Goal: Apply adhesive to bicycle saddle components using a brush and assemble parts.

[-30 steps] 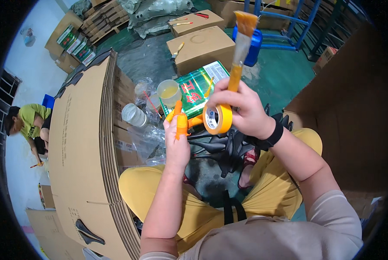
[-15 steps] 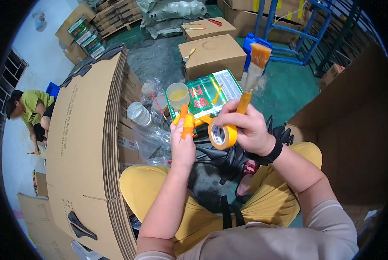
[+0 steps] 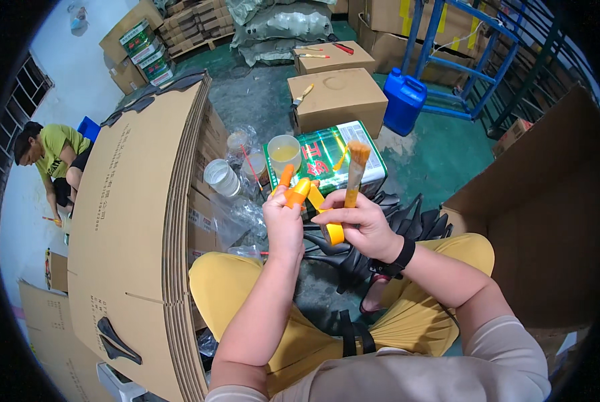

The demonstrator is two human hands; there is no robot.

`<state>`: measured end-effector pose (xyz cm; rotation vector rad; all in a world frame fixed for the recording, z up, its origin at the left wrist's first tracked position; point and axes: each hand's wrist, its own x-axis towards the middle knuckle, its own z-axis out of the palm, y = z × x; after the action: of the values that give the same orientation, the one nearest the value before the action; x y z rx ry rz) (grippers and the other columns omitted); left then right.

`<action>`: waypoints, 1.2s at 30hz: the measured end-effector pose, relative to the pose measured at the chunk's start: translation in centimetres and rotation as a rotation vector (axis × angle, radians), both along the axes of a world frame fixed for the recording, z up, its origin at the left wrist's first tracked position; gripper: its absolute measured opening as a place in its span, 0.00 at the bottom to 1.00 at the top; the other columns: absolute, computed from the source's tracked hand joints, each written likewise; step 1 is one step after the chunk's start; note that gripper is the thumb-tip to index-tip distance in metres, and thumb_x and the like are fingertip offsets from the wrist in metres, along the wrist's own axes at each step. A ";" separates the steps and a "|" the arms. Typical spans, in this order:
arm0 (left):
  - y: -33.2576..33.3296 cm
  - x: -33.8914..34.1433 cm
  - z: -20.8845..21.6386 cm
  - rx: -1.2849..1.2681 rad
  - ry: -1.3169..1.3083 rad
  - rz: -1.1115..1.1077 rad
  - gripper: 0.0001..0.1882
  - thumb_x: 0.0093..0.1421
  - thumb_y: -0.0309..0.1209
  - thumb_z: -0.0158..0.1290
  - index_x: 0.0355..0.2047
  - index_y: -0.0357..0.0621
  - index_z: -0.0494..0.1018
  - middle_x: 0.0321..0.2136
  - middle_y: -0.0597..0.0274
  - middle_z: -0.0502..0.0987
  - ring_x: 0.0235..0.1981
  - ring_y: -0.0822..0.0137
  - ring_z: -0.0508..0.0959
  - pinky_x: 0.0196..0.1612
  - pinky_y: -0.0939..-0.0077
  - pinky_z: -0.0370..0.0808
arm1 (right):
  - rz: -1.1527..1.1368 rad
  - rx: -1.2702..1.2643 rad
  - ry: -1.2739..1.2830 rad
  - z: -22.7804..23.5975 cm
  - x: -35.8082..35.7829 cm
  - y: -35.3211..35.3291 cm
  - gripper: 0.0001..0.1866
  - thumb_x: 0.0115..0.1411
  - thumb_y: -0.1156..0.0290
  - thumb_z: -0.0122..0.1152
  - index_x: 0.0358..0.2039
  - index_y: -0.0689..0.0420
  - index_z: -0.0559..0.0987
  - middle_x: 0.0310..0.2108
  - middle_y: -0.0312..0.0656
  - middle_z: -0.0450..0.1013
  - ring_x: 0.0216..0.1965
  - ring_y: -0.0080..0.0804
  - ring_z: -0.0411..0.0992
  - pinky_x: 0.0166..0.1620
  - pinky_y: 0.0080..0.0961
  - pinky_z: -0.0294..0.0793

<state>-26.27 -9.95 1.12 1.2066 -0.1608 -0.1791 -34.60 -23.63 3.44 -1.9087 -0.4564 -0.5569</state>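
Note:
My left hand [image 3: 283,224] grips orange-handled scissors [image 3: 294,191], handles pointing up. My right hand [image 3: 360,221] holds a paintbrush [image 3: 355,166] with an orange handle and glue-coloured bristles upward, and also a roll of yellow tape [image 3: 332,224] hanging by the palm. A strip of tape runs from the roll toward the scissors. Both hands meet above my lap, in front of a green rectangular tin [image 3: 327,157]. A plastic cup of yellow liquid [image 3: 284,151] stands on the tin's left end.
A tall stack of flat cardboard sheets [image 3: 136,221] stands on my left. Black plastic handles [image 3: 374,221] lie on the floor by my knees. Closed cartons [image 3: 337,97], a blue jerrycan [image 3: 404,100] and a blue rack stand ahead. A person in green [image 3: 52,157] crouches far left.
The brush has tilted down from upright high above to lower near the tin. The tape roll turned edge-on in my right hand. Both hands dropped slightly toward my lap.

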 end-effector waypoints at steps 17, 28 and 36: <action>0.9 -0.3 3.1 0.440 -0.755 -0.047 0.09 0.49 0.31 0.58 0.33 0.54 0.81 0.57 0.56 0.65 0.54 0.58 0.61 0.59 0.66 0.54 | 0.096 1.022 0.910 -2.1 1.9 -0.2 0.24 0.62 0.49 0.47 0.28 0.59 0.75 0.24 0.35 0.69 0.22 0.21 0.68 0.27 0.16 0.69; 1.0 -1.2 3.6 0.554 -1.048 -0.190 0.11 0.45 0.37 0.61 0.33 0.59 0.82 0.57 0.53 0.64 0.58 0.56 0.58 0.60 0.61 0.48 | 0.324 1.200 0.923 -0.9 1.7 -1.6 0.13 0.59 0.62 0.56 0.36 0.59 0.75 0.32 0.35 0.73 0.31 0.20 0.73 0.34 0.17 0.73; 1.6 -1.7 4.2 0.802 -1.221 -0.116 0.20 0.38 0.52 0.59 0.32 0.61 0.82 0.56 0.53 0.66 0.57 0.55 0.58 0.59 0.62 0.50 | 0.163 1.269 0.761 -0.6 2.8 -4.0 0.07 0.53 0.68 0.62 0.26 0.55 0.74 0.22 0.31 0.68 0.21 0.19 0.64 0.25 0.15 0.63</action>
<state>-27.93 -8.39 5.28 1.9713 -1.3204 0.4711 -31.83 -27.67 2.89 -0.7182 0.2380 0.0694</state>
